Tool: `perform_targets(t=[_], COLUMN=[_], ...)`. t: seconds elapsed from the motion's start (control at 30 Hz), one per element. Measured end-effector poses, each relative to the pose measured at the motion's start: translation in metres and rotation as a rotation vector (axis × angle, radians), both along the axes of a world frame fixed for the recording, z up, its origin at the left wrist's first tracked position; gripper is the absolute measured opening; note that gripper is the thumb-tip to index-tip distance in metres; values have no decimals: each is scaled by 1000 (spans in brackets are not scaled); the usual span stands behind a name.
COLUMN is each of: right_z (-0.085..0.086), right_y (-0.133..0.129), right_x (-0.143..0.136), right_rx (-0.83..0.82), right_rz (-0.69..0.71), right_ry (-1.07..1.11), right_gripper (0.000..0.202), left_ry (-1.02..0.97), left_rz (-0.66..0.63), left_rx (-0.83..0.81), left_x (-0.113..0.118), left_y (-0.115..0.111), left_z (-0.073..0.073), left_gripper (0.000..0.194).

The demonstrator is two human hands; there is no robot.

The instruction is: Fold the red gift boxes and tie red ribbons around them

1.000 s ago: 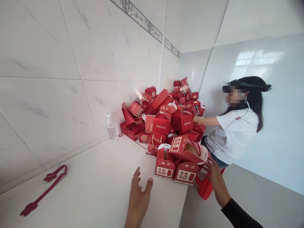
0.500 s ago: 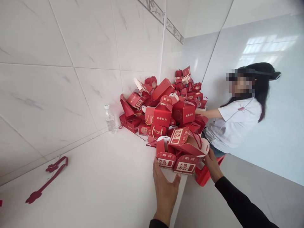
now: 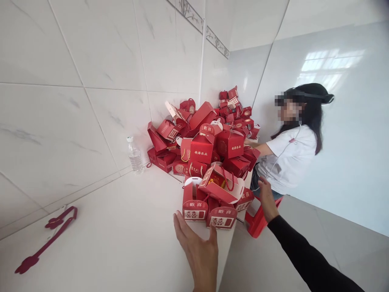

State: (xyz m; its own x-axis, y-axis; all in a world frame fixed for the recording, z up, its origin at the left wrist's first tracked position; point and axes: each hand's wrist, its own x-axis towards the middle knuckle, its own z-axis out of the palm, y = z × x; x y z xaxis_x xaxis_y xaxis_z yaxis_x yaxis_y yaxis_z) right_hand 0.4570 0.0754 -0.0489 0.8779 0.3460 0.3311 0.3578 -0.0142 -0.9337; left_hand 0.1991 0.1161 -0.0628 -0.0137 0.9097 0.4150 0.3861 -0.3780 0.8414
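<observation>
Two red gift boxes, a left one (image 3: 195,211) and a right one (image 3: 221,219), stand side by side at the counter's edge. Across their tops leans an open red box (image 3: 220,184) with a rope handle and something gold inside. My left hand (image 3: 199,249) is open just in front of them, fingers spread, its thumb over the right box's front; whether it touches is unclear. Off the counter's edge, right of the boxes, my right hand (image 3: 268,202) is open and holds nothing. Another red box (image 3: 244,200) sits between it and the leaning one.
Behind rises a big heap of red boxes (image 3: 202,150) against the tiled wall. A clear bottle (image 3: 134,156) stands left of it. A dark red strap (image 3: 47,243) lies on the white counter (image 3: 127,239). A co-worker (image 3: 294,154) sits at right, by a red stool (image 3: 255,221).
My right hand has let go of the leaning box and drawn away to its right. That box now rests tilted on the front two. The view has shifted slightly.
</observation>
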Motion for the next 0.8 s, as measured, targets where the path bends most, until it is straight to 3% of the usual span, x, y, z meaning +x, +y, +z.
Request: perform_targets(t=[0.13, 0.23, 0.4, 0.47, 0.63, 0.8], right_z=[18, 22, 22, 23, 23, 15], right_y=[23, 38, 49, 47, 34, 17], right_x=[19, 18, 13, 14, 17, 4], right_rx=[43, 50, 37, 35, 26, -24], right_rz=[-50, -11, 70, 91, 125, 129], right_ry=[-81, -141, -107, -66, 81, 192], right_gripper=[47, 47, 51, 56, 58, 51], left_ry=[115, 159, 200, 263, 218, -9], left_rz=[28, -16, -85, -131, -222, -256], left_rx=[327, 426, 336, 309, 233, 137], left_x=[10, 24, 48, 55, 55, 30], left_y=[-21, -26, -9, 0, 10, 5], left_z=[12, 30, 80, 93, 96, 108], left_gripper=[97, 97, 113, 113, 106, 97])
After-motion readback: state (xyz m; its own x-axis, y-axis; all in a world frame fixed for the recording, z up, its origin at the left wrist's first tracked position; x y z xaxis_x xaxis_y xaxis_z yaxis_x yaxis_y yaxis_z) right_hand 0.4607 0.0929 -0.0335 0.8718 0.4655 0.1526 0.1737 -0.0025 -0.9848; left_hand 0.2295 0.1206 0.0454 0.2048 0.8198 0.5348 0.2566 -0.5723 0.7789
